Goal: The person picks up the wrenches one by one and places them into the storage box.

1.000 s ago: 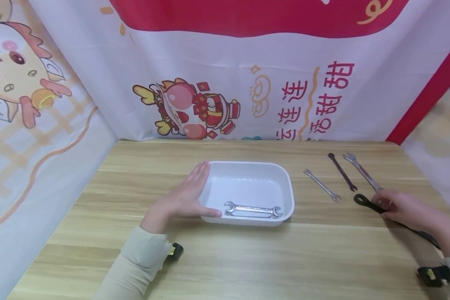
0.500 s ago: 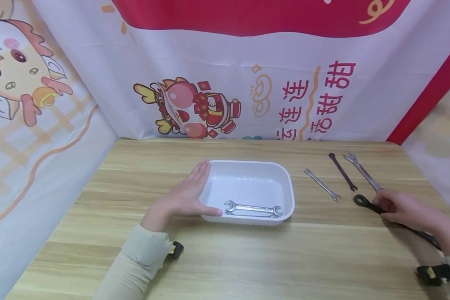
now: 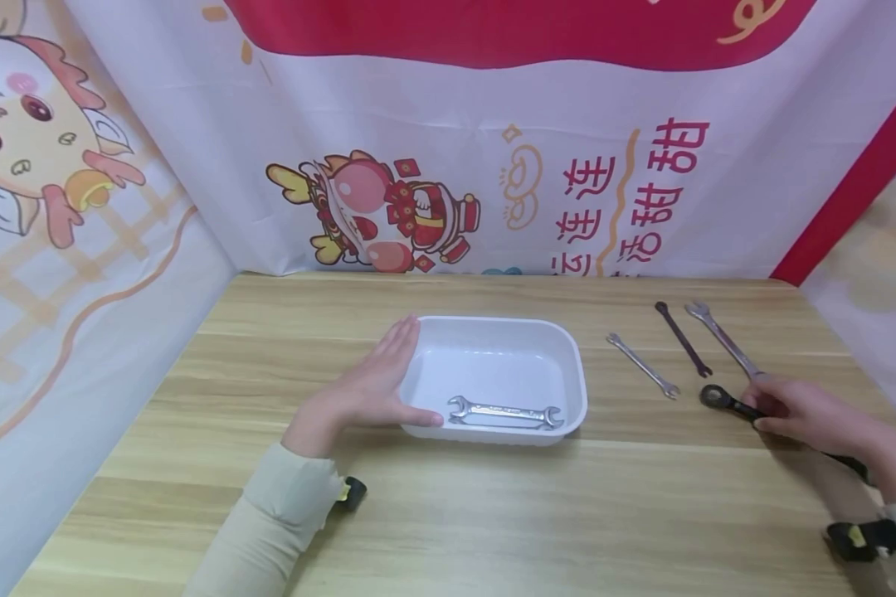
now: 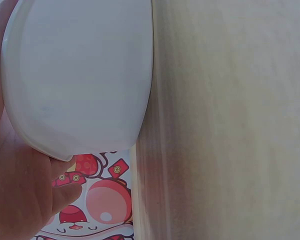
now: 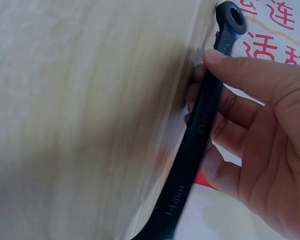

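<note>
At the left end of a white plastic box [image 3: 496, 322], my left hand [image 3: 369, 377] rests with its thumb along the near rim and its fingers spread straight towards the back corner. In the left wrist view that hand [image 4: 15, 185] touches the box's outer wall [image 4: 85, 75]. A silver double open-end wrench [image 3: 504, 412] lies inside the box. On the right, my right hand [image 3: 806, 414] pinches a black ratchet wrench [image 3: 724, 398], its ring head tilted up off the table. In the right wrist view the black handle [image 5: 190, 145], marked 14mm, lies between thumb and fingers.
Between box and right hand lie a small silver wrench [image 3: 642, 365] and a dark brown wrench [image 3: 683, 340]. A larger silver wrench [image 3: 724, 340] reaches towards the right hand, which hides its near end. A printed cloth [image 3: 448, 207] hangs behind the wooden table [image 3: 493, 514].
My right hand has raised the black ratchet wrench's ring end slightly and turned it a little. The left hand and box keep their place; the view has shifted slightly.
</note>
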Demonstrator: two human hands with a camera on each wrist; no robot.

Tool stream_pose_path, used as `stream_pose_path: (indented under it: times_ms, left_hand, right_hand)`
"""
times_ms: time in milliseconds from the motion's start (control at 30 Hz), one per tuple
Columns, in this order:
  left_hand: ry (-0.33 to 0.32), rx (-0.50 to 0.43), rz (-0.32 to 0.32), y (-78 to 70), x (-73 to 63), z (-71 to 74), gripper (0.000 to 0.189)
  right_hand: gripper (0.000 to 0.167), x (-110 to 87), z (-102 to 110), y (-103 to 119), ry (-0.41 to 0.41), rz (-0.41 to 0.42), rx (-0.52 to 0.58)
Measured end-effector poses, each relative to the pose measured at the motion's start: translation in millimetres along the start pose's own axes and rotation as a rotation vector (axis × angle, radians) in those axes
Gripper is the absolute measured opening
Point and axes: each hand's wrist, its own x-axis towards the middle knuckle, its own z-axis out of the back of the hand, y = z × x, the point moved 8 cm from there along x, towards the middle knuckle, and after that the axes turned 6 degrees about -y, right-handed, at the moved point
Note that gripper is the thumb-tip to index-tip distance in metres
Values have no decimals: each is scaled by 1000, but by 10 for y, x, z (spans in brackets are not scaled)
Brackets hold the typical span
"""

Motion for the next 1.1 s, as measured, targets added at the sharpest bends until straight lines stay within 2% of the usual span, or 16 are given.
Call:
stream_pose_path:
  times_ms: [200,633,1100]
  left_hand:
    - [-3,0,-3,-14,4,10,137]
    - [-5,-3,-5,-18,-11,11,137]
    - [-2,-8,3,-22,-20,20,136]
  right_hand:
    - [25,3,34,5,-43,48,-1]
    - [19,23,23,3,-38,84,-13]
    - [14,63,25,8,51,7,33]
